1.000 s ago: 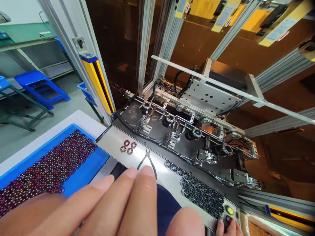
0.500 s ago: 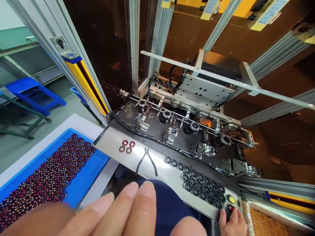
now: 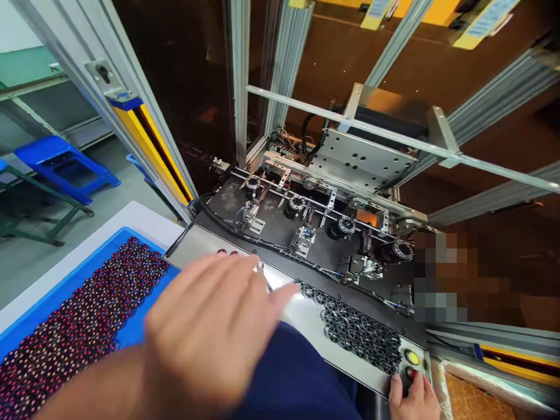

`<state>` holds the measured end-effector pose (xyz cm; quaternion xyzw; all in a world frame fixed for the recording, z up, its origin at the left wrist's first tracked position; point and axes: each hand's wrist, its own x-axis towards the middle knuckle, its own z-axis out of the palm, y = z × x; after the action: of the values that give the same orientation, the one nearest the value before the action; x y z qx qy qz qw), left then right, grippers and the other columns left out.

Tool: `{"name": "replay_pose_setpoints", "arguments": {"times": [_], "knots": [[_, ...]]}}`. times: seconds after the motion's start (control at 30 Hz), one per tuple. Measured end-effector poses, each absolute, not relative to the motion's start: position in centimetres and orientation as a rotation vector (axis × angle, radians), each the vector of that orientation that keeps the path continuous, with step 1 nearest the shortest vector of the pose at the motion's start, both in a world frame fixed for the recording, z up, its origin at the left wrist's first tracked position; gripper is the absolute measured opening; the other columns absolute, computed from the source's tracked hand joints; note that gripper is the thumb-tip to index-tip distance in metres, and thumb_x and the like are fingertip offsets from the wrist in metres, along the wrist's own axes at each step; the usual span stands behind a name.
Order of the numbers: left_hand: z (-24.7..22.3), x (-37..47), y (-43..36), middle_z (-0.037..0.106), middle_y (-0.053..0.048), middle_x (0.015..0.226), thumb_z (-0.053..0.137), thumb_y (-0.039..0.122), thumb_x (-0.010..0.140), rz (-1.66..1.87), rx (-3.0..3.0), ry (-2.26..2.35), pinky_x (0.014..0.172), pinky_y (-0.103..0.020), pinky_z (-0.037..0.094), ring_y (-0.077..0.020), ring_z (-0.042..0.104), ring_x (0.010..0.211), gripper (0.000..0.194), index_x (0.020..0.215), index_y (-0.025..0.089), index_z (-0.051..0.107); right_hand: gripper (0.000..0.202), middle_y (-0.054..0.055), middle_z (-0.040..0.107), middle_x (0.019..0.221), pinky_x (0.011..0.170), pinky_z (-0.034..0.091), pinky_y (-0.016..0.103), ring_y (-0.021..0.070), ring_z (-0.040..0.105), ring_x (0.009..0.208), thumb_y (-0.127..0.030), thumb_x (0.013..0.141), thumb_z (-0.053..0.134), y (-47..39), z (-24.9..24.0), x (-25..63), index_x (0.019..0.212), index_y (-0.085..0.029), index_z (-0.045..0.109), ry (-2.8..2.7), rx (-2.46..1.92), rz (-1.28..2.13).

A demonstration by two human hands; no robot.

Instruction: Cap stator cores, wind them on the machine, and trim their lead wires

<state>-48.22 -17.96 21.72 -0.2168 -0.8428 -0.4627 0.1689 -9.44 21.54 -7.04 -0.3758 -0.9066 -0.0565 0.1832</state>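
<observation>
My left hand (image 3: pixel 214 326), slightly blurred, hovers over the left part of the metal ledge (image 3: pixel 184 251), back upward, fingers stretched out and thumb apart. It covers most of the pliers (image 3: pixel 261 270), whose black handles barely show. Two red round parts (image 3: pixel 222 252), like small motor stators, peek out beyond my fingers. At the ledge's right end, my right hand (image 3: pixel 415 399) rests with thumb and fingers apart, fingertips touching a red button (image 3: pixel 410 373). Just above is a yellow button (image 3: pixel 412 357). Several black ring-shaped parts (image 3: pixel 361 332) lie in rows left of my right hand.
A blue tray (image 3: pixel 153 297) full of round wound parts stands at the left. Behind the ledge, the machine holds several black round fixtures (image 3: pixel 342 227) and a perforated metal plate (image 3: pixel 365 163). Yellow light-curtain posts (image 3: pixel 151 151) flank the opening. A blue stool (image 3: pixel 65 166) stands farther left.
My left hand has moved up and forward from the bottom edge to over the pliers and round parts, hiding most of them. My right hand has stayed at the red button.
</observation>
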Motion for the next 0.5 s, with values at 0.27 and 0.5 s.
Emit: {"name": "replay_pose_setpoints", "arguments": {"times": [0.27, 0.5], "knots": [[4.4, -55.9, -19.4, 0.069, -0.019, 0.12, 0.046, 0.051, 0.097, -1.214, -0.412, -2.485, 0.099, -0.049, 0.054, -0.0303, 0.068, 0.11, 0.05, 0.125, 0.013, 0.062, 0.085, 0.032, 0.06, 0.117, 0.092, 0.05, 0.056, 0.0453, 0.061, 0.106, -0.061, 0.093, 0.027, 20.7, -7.3, -10.1, 0.13, 0.01, 0.055, -2.496, -1.128, -0.185], [-2.8, -56.5, -19.9, 0.066, -0.014, 0.124, 0.054, 0.05, 0.097, -1.358, -0.332, -2.548, 0.093, -0.049, 0.055, -0.0253, 0.068, 0.104, 0.053, 0.137, 0.017, 0.05, 0.083, 0.03, 0.062, 0.114, 0.091, 0.051, 0.055, 0.0446, 0.061, 0.106, -0.061, 0.094, 0.026, 20.3, -6.8, -10.6, 0.133, 0.007, 0.053, -2.473, -1.146, -0.198]]}}
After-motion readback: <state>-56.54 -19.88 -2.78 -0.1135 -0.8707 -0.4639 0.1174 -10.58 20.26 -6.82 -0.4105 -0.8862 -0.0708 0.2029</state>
